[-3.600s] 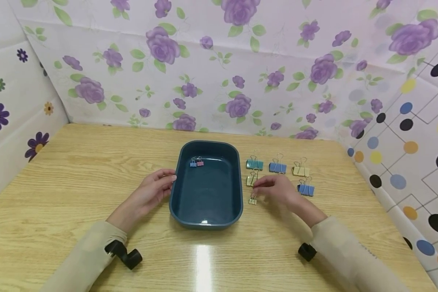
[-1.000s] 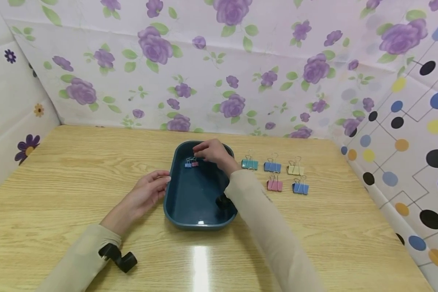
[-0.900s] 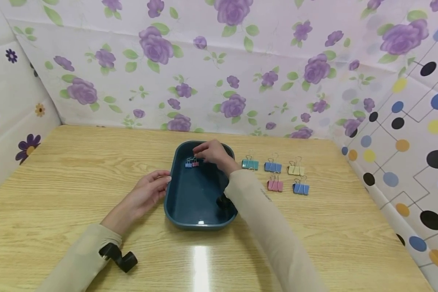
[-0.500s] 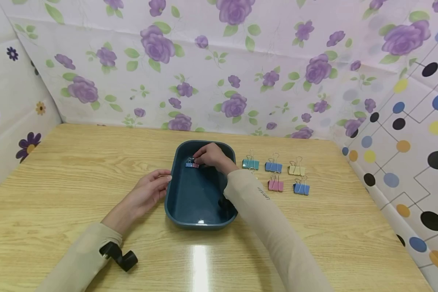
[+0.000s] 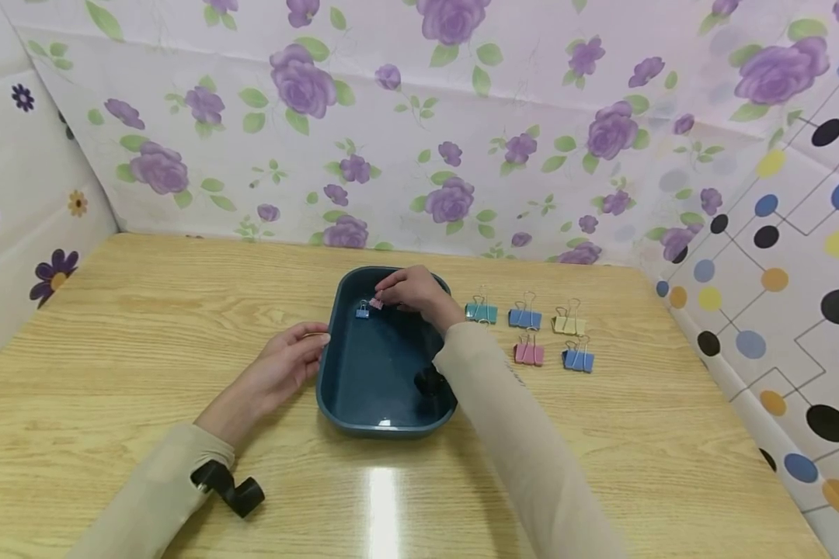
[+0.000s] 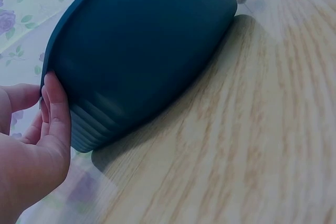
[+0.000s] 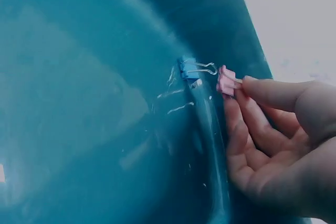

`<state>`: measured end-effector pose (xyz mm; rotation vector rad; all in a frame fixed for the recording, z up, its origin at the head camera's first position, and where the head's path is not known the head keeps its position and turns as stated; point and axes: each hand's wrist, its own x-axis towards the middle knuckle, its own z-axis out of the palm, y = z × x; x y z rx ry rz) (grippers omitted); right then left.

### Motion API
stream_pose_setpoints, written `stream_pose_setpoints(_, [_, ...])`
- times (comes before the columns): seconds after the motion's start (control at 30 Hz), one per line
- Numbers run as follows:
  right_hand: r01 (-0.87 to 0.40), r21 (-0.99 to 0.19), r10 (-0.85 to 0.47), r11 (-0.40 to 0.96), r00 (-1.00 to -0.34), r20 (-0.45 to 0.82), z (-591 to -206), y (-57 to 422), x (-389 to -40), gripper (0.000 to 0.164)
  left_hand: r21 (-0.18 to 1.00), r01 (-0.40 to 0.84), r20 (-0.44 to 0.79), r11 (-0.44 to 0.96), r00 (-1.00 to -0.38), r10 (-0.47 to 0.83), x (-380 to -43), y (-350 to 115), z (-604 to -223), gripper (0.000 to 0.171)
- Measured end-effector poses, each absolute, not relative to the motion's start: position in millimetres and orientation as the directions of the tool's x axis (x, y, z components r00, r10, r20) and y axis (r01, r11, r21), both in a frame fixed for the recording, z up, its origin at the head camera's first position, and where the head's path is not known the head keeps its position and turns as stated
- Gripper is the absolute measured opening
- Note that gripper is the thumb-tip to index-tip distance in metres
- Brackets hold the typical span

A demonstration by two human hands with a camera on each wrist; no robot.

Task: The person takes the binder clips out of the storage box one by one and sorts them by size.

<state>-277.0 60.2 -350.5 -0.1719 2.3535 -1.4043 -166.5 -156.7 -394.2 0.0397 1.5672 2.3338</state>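
My right hand (image 5: 414, 291) is inside the dark blue tray (image 5: 388, 428), near its back wall, pinching a small pink binder clip (image 7: 227, 81) by its wire handles between thumb and fingers. Just left of it, a small blue binder clip (image 5: 362, 310) stands at the tray's back; the right wrist view shows a narrow gap between the two clips. My left hand (image 5: 292, 359) holds the tray's left side, thumb tip at the rim and fingers (image 6: 56, 106) against the outer wall.
On the table right of the tray are larger binder clips: teal (image 5: 481, 313), blue (image 5: 525, 319) and pale yellow (image 5: 569, 325) behind, pink (image 5: 529, 355) and blue (image 5: 578, 360) in front. My right sleeve (image 5: 492, 388) crosses the tray's right rim. Patterned cloth walls (image 5: 391, 155) enclose the table.
From beside the clips on the table, my right hand has moved left into the tray. It has taken the small pink clip and shifted it slightly up and away from the blue one.
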Motion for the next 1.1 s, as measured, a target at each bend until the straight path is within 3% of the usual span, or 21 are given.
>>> stream_pose_setpoints(0.3, [0.123,-0.892,-0.291,0.434,-0.919,-0.267,-341.2,62.2,-279.8,0.018,0.912,-0.253,-0.163,-0.323,-0.946,0.280,-167.5,-156.2,-395.9,0.010])
stream_pose_setpoints(0.7, [0.032,-0.908,-0.315,0.418,-0.932,-0.178,-305.9,71.0,-273.9,0.022,0.911,-0.245,-0.152,-0.332,-0.948,0.281,-166.5,-157.4,-394.9,0.009])
stream_pose_setpoints(1.1, [-0.073,-0.892,-0.323,0.447,-0.943,-0.084,-297.3,100.5,-258.5,0.016,0.914,-0.244,-0.154,-0.323,-0.948,0.280,-166.6,-157.2,-394.7,0.010])
